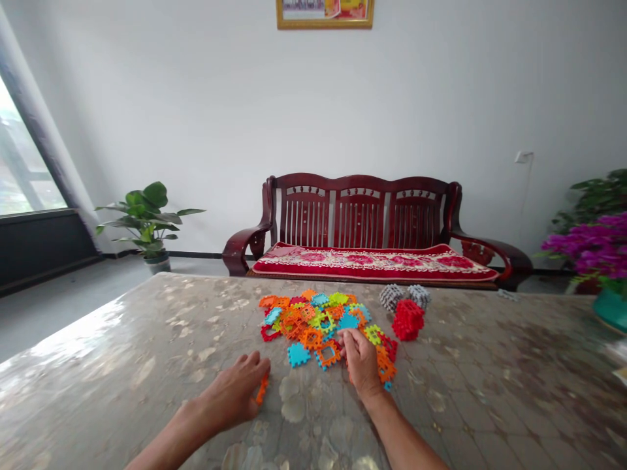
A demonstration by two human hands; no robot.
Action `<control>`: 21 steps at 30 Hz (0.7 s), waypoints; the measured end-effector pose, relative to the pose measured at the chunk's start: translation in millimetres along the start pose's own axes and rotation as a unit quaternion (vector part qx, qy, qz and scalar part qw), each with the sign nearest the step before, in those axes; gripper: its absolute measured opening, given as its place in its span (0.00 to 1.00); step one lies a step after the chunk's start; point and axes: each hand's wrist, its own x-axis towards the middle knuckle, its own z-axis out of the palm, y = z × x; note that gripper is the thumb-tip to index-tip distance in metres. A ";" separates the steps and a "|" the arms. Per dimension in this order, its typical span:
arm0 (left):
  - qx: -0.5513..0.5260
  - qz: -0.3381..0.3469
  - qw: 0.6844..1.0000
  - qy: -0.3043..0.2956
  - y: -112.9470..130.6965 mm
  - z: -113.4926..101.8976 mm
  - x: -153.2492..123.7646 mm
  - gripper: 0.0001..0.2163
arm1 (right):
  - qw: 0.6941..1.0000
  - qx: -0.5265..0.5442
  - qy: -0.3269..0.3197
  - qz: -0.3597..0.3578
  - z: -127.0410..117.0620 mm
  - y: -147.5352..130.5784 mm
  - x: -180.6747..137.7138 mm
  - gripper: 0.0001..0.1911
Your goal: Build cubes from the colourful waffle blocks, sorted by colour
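My left hand (240, 388) is closed around an orange interlocking plastic tile (263, 388), which stands on edge near the table surface. Its notched rim shows past my fingers. At the near right part of a heap of interlocking plastic tiles (292, 320), my right hand (361, 362) has its thumb and fingers pinched together. What they grip, if anything, is hidden. The heap mixes orange, blue, yellow-green and red tiles, some solid and some with open centres. A solid blue tile (298, 354) lies at the near left of the heap.
Beyond the heap to the right sit a red block-like cluster (408, 320) and two grey ones (392, 297). A patterned cloth covers the table (147, 365). Past its far edge stands a wooden bench (360, 215); purple flowers (592, 248) rise at right.
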 end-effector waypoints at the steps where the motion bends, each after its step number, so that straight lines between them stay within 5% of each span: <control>1: -0.001 0.005 1.000 0.004 1.0 -1.6 1.4 0.19 | 1.000 0.000 -0.001 0.000 -0.1 -0.2 0.0 0.23; 14: 0.008 0.010 0.999 0.042 1.1 2.3 21.3 0.18 | 1.000 -0.023 -0.008 -0.010 1.5 1.2 0.1 0.22; 21: 0.041 0.001 0.991 0.129 2.4 -22.8 46.8 0.20 | 0.999 -0.033 -0.011 -0.014 1.1 0.8 1.0 0.21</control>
